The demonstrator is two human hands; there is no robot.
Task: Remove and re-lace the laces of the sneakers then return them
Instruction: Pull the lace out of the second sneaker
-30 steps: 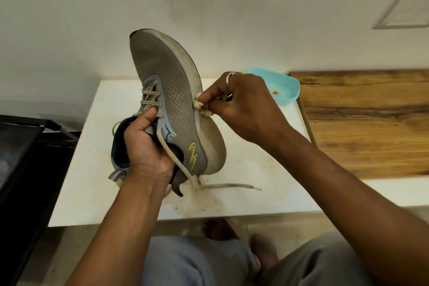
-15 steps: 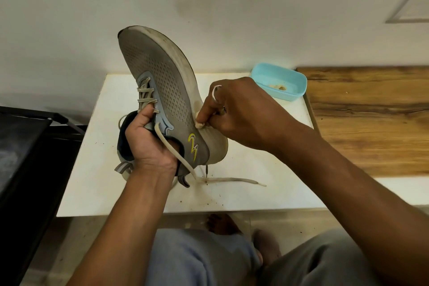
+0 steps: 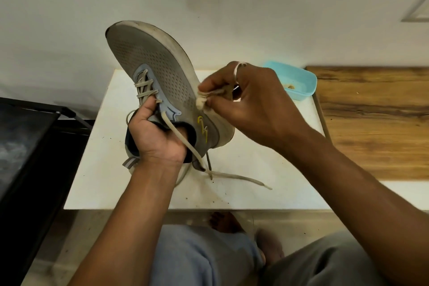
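A grey mesh sneaker (image 3: 160, 65) with a yellow logo is held toe-up above the small white table (image 3: 255, 188). My left hand (image 3: 157, 137) grips it at the collar and tongue. Its beige lace (image 3: 222, 175) is threaded through the upper eyelets, and a loose end hangs down and trails across the tabletop. My right hand (image 3: 250, 100) pinches a small dirty wad of cloth (image 3: 201, 101) against the sneaker's side, close to the pale midsole.
A light blue plastic dish (image 3: 299, 81) sits at the table's back right corner. A wooden surface (image 3: 376, 121) adjoins on the right. A black object (image 3: 27, 146) stands to the left. White wall behind; my knees and bare feet are below the table edge.
My right hand slid the cloth wad down the shoe's side, then shifted slightly back up. The sneaker tilted a little in my left hand.
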